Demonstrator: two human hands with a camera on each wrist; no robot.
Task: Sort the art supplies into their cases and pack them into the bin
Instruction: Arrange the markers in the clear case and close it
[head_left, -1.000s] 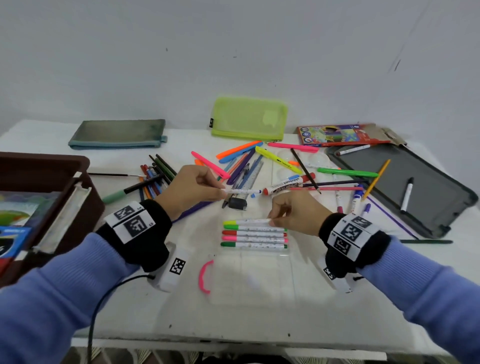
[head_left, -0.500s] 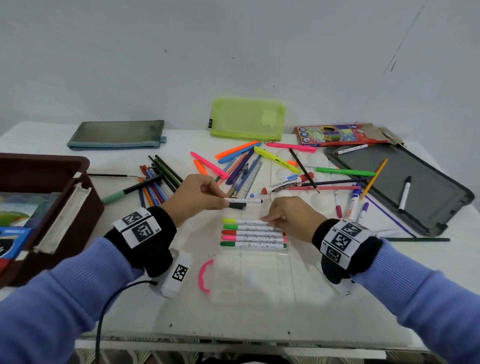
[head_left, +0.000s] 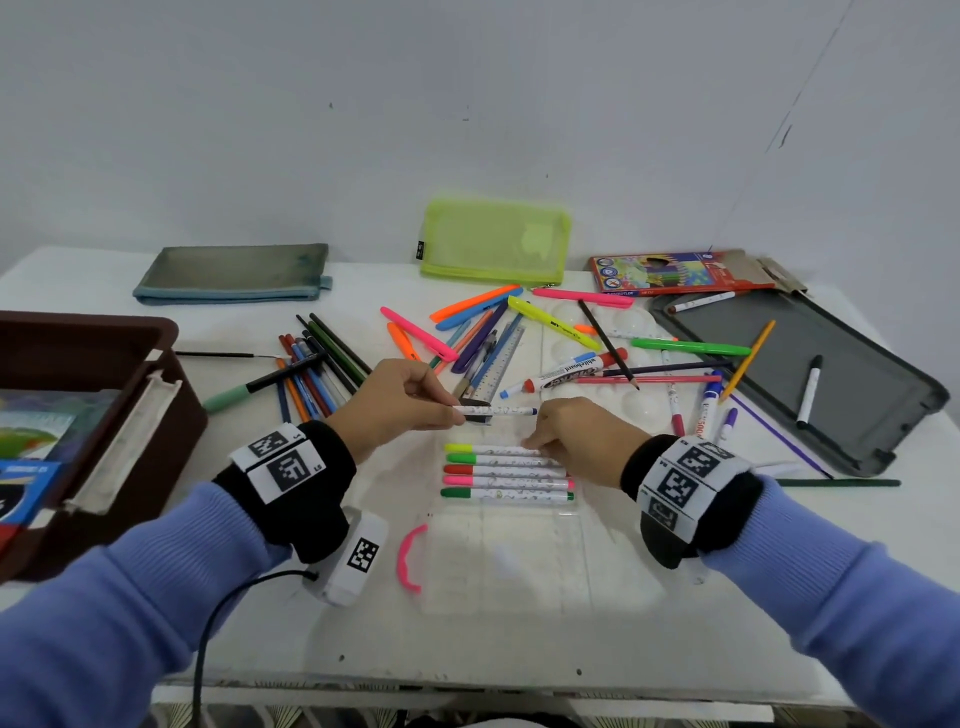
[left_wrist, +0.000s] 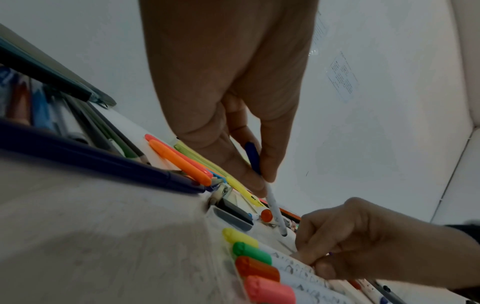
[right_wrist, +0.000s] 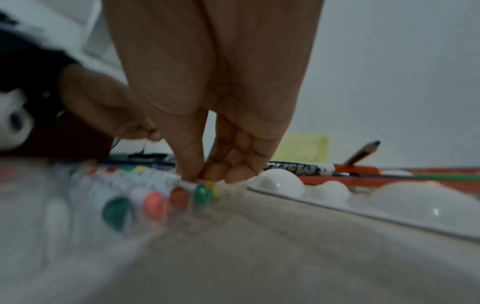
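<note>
My left hand (head_left: 449, 410) pinches a white felt-tip marker (head_left: 498, 411) with a blue cap (left_wrist: 252, 156), held level just beyond the clear case (head_left: 519, 566) with the pink handle (head_left: 408, 558). Several felt-tip markers (head_left: 504, 473) lie side by side in the case's far end, with yellow, green, red, pink and dark green caps. My right hand (head_left: 535, 442) has its fingers curled, and thumb and fingertips pinch the yellow marker (head_left: 467, 448) at the far end of the row. The wrist views show the left hand (left_wrist: 259, 185) on the marker and the right hand (right_wrist: 202, 176) on the row.
A brown bin (head_left: 156, 353) with items inside stands at the left. Loose pencils (head_left: 317, 374), highlighters (head_left: 467, 312), a ruler and whiteboard markers (head_left: 566, 371) cover the middle. A white palette (head_left: 639, 402), grey case (head_left: 857, 374), pencil box (head_left: 675, 273), green pouch (head_left: 493, 241) and grey pouch (head_left: 234, 273) lie beyond.
My left hand has brought the blue-capped marker down and nearer to the row in the case. My right hand has stayed at the yellow marker.
</note>
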